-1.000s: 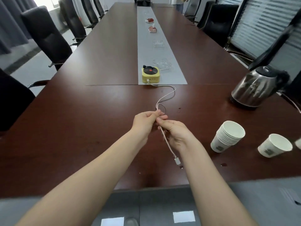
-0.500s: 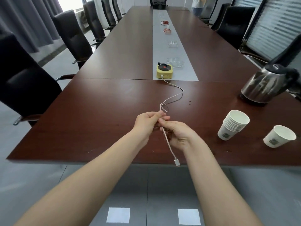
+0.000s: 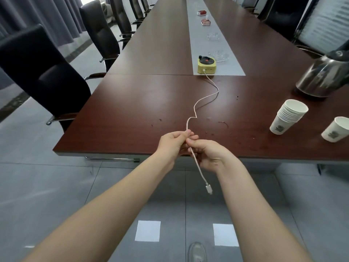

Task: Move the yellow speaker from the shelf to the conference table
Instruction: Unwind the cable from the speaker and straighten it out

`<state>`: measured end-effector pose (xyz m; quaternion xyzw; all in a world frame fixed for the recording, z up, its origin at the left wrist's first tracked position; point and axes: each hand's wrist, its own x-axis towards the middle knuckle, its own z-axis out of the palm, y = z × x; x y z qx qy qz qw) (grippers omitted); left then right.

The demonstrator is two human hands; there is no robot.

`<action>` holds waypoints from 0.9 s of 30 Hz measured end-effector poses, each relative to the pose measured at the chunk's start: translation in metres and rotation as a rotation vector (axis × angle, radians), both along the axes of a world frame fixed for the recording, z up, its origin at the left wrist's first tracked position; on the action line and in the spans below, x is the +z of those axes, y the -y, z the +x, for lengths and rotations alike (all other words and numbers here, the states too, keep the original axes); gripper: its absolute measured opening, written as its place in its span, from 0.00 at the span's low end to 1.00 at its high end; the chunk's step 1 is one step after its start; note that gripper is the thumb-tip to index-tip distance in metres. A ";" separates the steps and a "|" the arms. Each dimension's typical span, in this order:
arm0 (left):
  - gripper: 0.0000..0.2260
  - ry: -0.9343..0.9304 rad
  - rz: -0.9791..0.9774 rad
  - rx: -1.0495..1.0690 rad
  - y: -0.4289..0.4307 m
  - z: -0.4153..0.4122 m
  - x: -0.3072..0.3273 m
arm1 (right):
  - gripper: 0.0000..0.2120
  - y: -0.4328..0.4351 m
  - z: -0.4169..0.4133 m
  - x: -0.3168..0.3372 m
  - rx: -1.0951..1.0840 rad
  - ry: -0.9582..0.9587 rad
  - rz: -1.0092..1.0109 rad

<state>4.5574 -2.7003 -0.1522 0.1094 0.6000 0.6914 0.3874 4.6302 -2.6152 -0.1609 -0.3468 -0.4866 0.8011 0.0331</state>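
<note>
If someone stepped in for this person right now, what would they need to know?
The left hand pinches the white cable near the conference table edge.
The right hand pinches it just below; the plug hangs free.
The yellow speaker stands on the table, cable plugged into it.
Done: speaker moved.
Left: probably only laying the cable down.

yellow speaker [image 3: 206, 64] on conf table [image 3: 132, 103], both hands pinching its cable [image 3: 204, 99]

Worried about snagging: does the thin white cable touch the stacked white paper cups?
Apart. Head view shows bare brown tabletop between the thin white cable and the stacked white paper cups.
</note>
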 end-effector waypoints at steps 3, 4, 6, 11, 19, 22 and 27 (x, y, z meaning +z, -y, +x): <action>0.07 -0.020 -0.023 -0.009 0.017 0.004 -0.010 | 0.12 0.016 0.006 -0.010 0.020 0.024 0.004; 0.07 -0.022 -0.028 -0.009 0.022 0.006 -0.013 | 0.12 0.021 0.008 -0.013 0.032 0.031 0.017; 0.07 -0.011 -0.037 -0.010 0.028 0.010 -0.019 | 0.14 0.028 0.012 -0.018 0.049 0.052 0.040; 0.08 0.019 -0.058 -0.019 0.037 0.016 -0.045 | 0.13 0.038 0.020 -0.043 0.067 0.121 0.077; 0.08 0.118 -0.115 -0.048 0.038 0.011 -0.090 | 0.13 0.042 0.018 -0.085 0.078 0.218 0.155; 0.11 0.129 -0.181 -0.083 0.031 0.007 -0.105 | 0.10 0.040 0.017 -0.100 0.086 0.248 0.175; 0.14 0.039 -0.318 -0.138 0.012 -0.007 -0.127 | 0.12 0.027 0.009 -0.125 0.083 0.264 0.250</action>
